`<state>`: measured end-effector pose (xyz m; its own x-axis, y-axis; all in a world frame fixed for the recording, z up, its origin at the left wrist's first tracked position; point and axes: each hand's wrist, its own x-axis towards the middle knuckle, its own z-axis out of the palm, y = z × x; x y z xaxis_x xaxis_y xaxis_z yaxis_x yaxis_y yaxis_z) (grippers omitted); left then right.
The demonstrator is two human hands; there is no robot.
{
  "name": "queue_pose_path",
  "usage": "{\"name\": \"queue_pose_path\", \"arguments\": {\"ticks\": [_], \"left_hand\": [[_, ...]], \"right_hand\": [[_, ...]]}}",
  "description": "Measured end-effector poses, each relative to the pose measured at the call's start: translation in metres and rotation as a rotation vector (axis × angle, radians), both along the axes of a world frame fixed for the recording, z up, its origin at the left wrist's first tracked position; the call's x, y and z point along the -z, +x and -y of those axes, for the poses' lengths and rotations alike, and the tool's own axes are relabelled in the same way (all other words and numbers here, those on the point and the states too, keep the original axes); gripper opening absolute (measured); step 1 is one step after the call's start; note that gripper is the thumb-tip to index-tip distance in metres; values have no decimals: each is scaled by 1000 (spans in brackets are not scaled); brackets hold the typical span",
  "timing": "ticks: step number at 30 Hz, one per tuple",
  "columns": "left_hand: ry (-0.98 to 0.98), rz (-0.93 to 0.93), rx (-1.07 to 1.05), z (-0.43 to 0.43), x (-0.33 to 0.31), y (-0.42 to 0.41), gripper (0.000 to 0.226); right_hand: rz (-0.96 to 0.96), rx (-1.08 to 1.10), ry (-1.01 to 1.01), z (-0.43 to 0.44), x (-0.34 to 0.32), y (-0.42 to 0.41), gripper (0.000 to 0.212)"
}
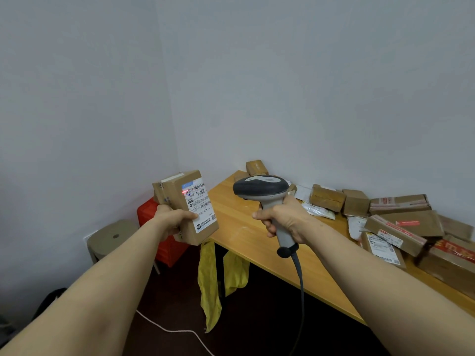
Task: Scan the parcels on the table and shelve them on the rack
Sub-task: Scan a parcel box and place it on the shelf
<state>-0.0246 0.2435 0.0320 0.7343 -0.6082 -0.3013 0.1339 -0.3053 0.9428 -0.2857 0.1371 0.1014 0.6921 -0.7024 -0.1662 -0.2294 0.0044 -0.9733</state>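
Observation:
My left hand (172, 219) grips a small cardboard parcel (180, 201) from below, its white shipping label turned toward me, thumb across the label's lower part. A red scanner dot glows on the label near the barcode. My right hand (282, 218) holds the grey handheld barcode scanner (261, 190) by its handle, head aimed left at the parcel, cable hanging down. Both are held in the air just left of the wooden table (257, 240). Several more cardboard parcels (401, 217) lie heaped on the table's right and far side. The rack is out of view.
Under and left of the table stand a red crate (149, 211) and a round beige stool (113, 237). Yellow cloth (209, 283) hangs from the table's near corner. A white cord (174, 330) runs across the dark floor. Grey walls meet in the corner behind.

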Motion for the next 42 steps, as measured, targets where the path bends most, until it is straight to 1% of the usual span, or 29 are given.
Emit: {"name": "queue_pose_path", "arguments": {"ticks": [8,14,17,22,25,28,31,34,35,38,39,40,42], "left_hand": [[-15,-4,9,-2,2,6,58],[-25,-2,20,-6,5,10,57],[-23,10,40,-14,3,10,54],[-90,-94,128,-45,-10,0,44],[-81,-140,90,-74,-14,-8,49],[-88,-163,29,-111,-14,-16,48],[-142,-198,-86,-150,-13,-20,42],[-153,-219,-194,-201,-14,-16,39],[-151,-221,-225,-220,-15,-15,43],[-128,-205,-246,-280,-21,-10,70],[-133,-185,-258,-302,-22,-8,76],[-138,-156,-273,-324,-25,-5,75],[-164,-117,-305,-370,-30,0,64]], "right_hand": [[-29,3,-7,-6,-1,4,23],[3,-1,1,-11,-4,9,23],[45,-10,50,-14,-1,11,18],[103,91,160,-17,11,25,33],[143,112,227,-24,22,46,34],[187,19,311,-45,34,76,30],[211,-119,408,-85,41,112,25],[213,-261,429,-137,42,142,31],[213,-293,428,-155,41,151,32],[222,-367,431,-211,35,179,22],[234,-397,426,-231,32,188,22],[249,-431,421,-250,28,197,23],[264,-499,414,-291,20,215,29]]}}
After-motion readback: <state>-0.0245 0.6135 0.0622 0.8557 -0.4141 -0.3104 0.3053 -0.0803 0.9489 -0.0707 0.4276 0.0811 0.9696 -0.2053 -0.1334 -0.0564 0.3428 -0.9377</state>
